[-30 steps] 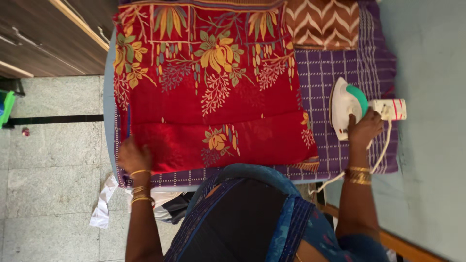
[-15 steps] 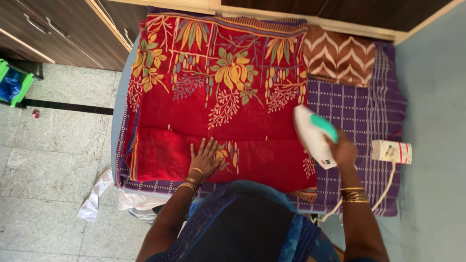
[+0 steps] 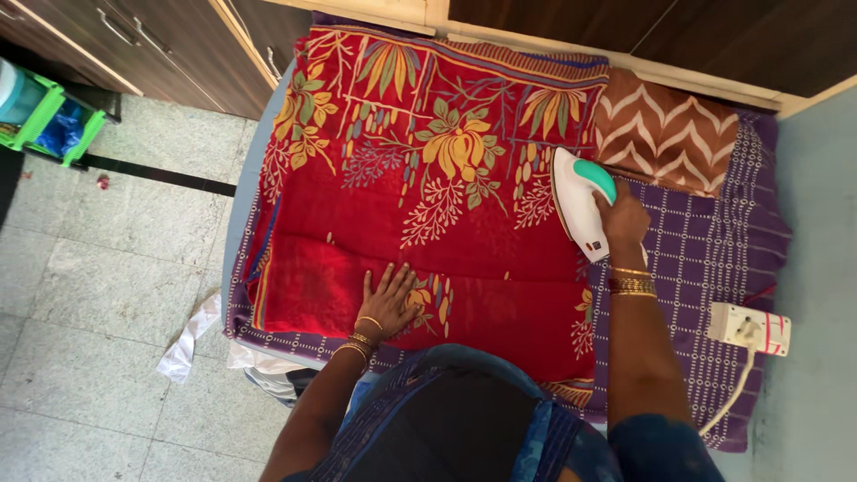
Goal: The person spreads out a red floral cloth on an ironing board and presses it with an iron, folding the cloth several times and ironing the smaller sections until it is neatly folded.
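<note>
Seen from above, a person presses a red floral cloth spread across a table padded with a purple checked sheet, the padding giving the hot plate a soft, heat-safe bed. The right hand is wrapped around the teal handle of a white electric iron, which sits on the cloth's right edge, just beside the yellow flower border, its nose pointing away from the body. The left hand lies open and flat, fingers spread, on the nearer folded band of the cloth, apparently to pin the fabric taut so it does not creep or wrinkle under the iron. Gold bangles ring both wrists. A brown zigzag-patterned cloth, folded, rests at the far right corner of the table, clear of the iron's working area and close to the dark wooden cabinets behind. A white socket box lies on the sheet's right edge, its white cord trailing toward the person, near enough to leave slack. On the tiled floor to the left, a scrap of white cloth lies by the table's corner and a green crate stands against the drawers.
</note>
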Motion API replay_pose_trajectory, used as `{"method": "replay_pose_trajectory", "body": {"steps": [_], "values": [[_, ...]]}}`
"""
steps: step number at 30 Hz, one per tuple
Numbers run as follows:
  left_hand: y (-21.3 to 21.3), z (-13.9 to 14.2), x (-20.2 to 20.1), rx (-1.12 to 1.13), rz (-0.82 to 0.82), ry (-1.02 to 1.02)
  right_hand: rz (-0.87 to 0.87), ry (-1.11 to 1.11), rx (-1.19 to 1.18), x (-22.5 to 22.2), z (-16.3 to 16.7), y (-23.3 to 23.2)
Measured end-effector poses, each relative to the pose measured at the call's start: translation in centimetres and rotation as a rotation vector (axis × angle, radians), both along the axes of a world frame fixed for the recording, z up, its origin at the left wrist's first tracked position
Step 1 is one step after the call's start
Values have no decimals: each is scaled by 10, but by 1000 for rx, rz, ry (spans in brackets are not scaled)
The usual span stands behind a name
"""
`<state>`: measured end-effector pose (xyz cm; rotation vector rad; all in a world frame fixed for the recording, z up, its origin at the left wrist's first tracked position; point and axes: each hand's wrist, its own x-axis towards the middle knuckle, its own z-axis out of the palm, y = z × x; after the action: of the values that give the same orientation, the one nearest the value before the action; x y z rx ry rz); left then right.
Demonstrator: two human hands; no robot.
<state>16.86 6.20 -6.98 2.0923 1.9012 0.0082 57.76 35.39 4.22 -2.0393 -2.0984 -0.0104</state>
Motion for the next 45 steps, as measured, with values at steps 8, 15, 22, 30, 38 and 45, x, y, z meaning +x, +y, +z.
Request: {"method": "replay_pose_trajectory", "body": {"steps": [8,15,22,30,38,45], "values": [[9,-1,8,30,-12,-63,70,57,-341,-14,-4,-70],[17,-11,13,19,-62,-110,427,-121,-90,-18,-11,-120],[6,-17,-33,167,-9,-124,258,-50,-35,-41,-20,-98],[-4,-9,-73,224,24,-87,120,-47,106,-121,6,1],[-14,-16,-105,179,23,-64,231,103,-61,-123,8,-17],[-36,-26,-99,146,-14,-120,626,-46,-185,-96,-9,-106]]}}
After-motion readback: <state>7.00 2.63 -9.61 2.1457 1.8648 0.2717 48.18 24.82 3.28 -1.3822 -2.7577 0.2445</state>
